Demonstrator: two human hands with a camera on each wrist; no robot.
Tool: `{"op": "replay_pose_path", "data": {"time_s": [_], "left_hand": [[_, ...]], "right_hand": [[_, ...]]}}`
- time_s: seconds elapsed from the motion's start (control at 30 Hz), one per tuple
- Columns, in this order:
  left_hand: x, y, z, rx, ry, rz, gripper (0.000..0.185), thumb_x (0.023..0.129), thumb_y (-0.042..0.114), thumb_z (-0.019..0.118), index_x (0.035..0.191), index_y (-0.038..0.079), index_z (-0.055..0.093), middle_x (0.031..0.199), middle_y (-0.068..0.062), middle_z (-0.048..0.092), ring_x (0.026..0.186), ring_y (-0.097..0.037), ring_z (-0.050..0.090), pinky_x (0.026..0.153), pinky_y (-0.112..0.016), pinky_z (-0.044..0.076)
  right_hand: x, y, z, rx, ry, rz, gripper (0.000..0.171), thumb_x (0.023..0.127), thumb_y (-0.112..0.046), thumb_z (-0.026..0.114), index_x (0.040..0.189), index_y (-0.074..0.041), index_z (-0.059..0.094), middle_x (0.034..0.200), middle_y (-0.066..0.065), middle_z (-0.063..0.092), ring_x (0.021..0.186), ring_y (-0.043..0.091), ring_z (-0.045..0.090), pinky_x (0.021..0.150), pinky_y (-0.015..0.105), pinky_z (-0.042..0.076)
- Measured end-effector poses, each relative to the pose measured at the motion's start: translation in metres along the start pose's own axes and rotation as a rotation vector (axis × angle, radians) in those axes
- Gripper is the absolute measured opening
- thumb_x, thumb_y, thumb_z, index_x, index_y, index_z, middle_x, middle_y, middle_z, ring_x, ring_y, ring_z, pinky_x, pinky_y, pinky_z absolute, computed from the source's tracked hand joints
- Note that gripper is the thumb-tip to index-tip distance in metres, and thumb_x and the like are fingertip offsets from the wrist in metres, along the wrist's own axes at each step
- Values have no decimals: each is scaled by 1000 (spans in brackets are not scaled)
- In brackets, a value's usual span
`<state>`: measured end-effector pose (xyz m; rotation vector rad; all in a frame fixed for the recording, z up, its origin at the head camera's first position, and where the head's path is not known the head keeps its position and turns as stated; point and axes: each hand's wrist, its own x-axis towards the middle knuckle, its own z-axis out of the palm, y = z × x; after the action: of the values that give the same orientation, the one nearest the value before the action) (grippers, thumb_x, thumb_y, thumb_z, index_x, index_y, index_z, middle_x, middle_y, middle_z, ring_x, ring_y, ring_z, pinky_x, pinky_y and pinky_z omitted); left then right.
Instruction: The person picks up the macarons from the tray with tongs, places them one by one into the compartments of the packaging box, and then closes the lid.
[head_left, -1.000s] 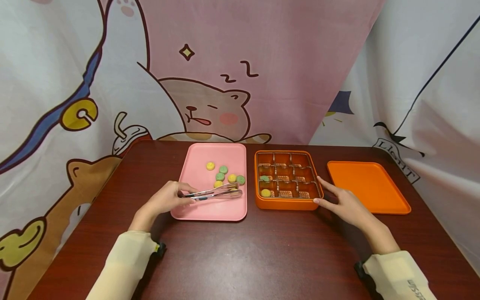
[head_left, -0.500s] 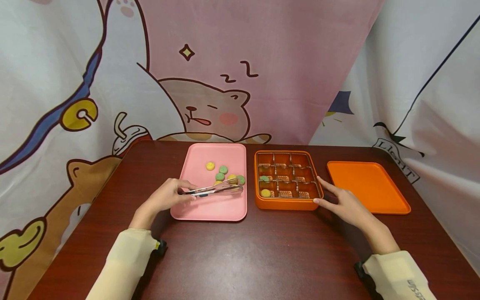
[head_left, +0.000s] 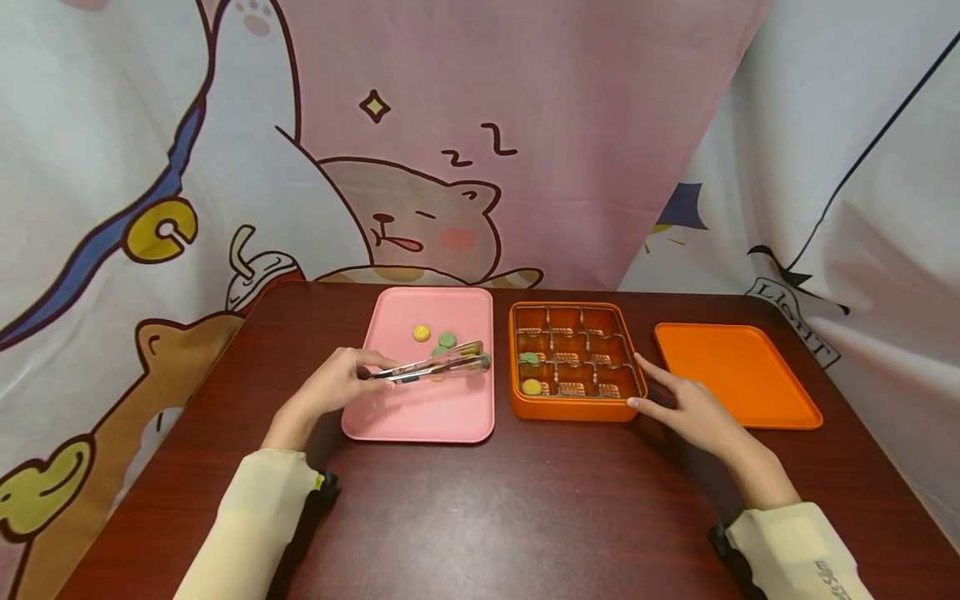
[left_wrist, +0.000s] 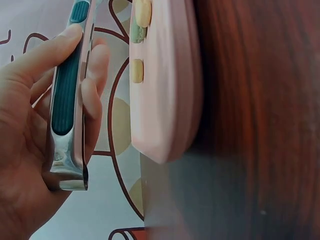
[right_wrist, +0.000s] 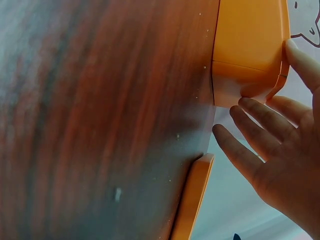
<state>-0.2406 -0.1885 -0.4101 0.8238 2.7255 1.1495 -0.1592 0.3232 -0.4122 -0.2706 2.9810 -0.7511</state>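
Observation:
My left hand (head_left: 337, 385) grips metal tongs (head_left: 433, 365) with a dark green handle (left_wrist: 65, 95) over the pink tray (head_left: 420, 412). The tong tips hover at the tray's right side, over small yellow and green round pieces (head_left: 447, 339); whether they pinch one is unclear. My right hand (head_left: 686, 408) lies with straight fingers against the right front corner of the orange compartment box (head_left: 573, 407), also seen as the orange box wall (right_wrist: 247, 45). The box holds a green piece (head_left: 529, 357) and a yellow piece (head_left: 532, 386) in its left compartments.
An orange lid (head_left: 735, 375) lies flat to the right of the box, close to my right hand. Everything rests on a dark wooden table (head_left: 480, 517). A cartoon-printed cloth backdrop (head_left: 420, 150) hangs right behind the table.
My left hand has lifted the tongs and moved them farther back on the pink tray, toward the cluster of pieces. My right hand has stayed against the box.

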Motion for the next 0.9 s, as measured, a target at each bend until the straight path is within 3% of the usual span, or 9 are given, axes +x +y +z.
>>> {"op": "replay_pose_path", "data": {"time_s": [0.17, 0.23, 0.3, 0.33, 0.4, 0.57, 0.77, 0.9], "left_hand": [[4, 2, -2, -9, 2, -11, 23, 83, 5, 78, 106, 7, 78, 102, -9, 77, 77, -12, 58, 65, -23, 47], [6, 3, -2, -17, -1, -17, 23, 84, 6, 78, 107, 6, 78, 103, -10, 76, 78, -15, 60, 65, -23, 48], [7, 4, -2, -27, -2, -17, 23, 84, 7, 78, 107, 6, 77, 103, -10, 76, 79, -19, 62, 67, -24, 49], [8, 4, -2, -31, 0, -15, 23, 84, 7, 78, 107, 6, 77, 104, -11, 76, 80, -19, 62, 67, -24, 50], [11, 5, -1, -35, 1, -9, 23, 84, 7, 78, 107, 6, 77, 103, -10, 76, 79, -20, 62, 67, -24, 49], [16, 9, 2, -29, 22, 14, 22, 84, 8, 78, 107, 7, 78, 102, -9, 77, 78, -15, 61, 65, -23, 48], [23, 15, 5, -25, 46, -22, 25, 85, 10, 78, 109, 9, 78, 107, -9, 76, 84, -13, 60, 67, -23, 48], [28, 18, 7, -43, 46, -40, 25, 85, 10, 77, 111, 7, 77, 111, -13, 74, 79, -15, 60, 64, -23, 48]], "right_hand": [[0, 1, 0, 8, 5, -3, 81, 94, -48, 64, 157, -11, 30, 79, 11, 62, 90, 30, 56, 92, 58, 46], [-1, 1, 0, 12, 7, -5, 80, 95, -48, 64, 157, -10, 30, 98, 21, 69, 99, 34, 58, 95, 62, 45], [-1, 1, 0, 15, 8, -9, 80, 95, -48, 63, 157, -10, 30, 121, 31, 65, 105, 38, 59, 96, 64, 44], [-1, 1, 1, 15, 7, -8, 80, 95, -48, 63, 157, -10, 30, 120, 31, 64, 105, 38, 59, 96, 64, 44], [-1, 1, 1, 14, 12, -16, 80, 95, -47, 64, 157, -10, 30, 134, 35, 56, 107, 39, 60, 96, 64, 44], [-1, 1, 1, 12, 12, -18, 80, 95, -47, 63, 157, -9, 30, 142, 35, 48, 114, 43, 59, 97, 65, 43], [-1, 1, 0, 9, 9, -15, 80, 95, -48, 63, 157, -10, 30, 143, 36, 47, 114, 43, 59, 98, 66, 43], [-1, 0, 0, 2, 9, -18, 79, 95, -48, 63, 157, -10, 30, 143, 36, 47, 115, 45, 58, 97, 66, 42]]}}
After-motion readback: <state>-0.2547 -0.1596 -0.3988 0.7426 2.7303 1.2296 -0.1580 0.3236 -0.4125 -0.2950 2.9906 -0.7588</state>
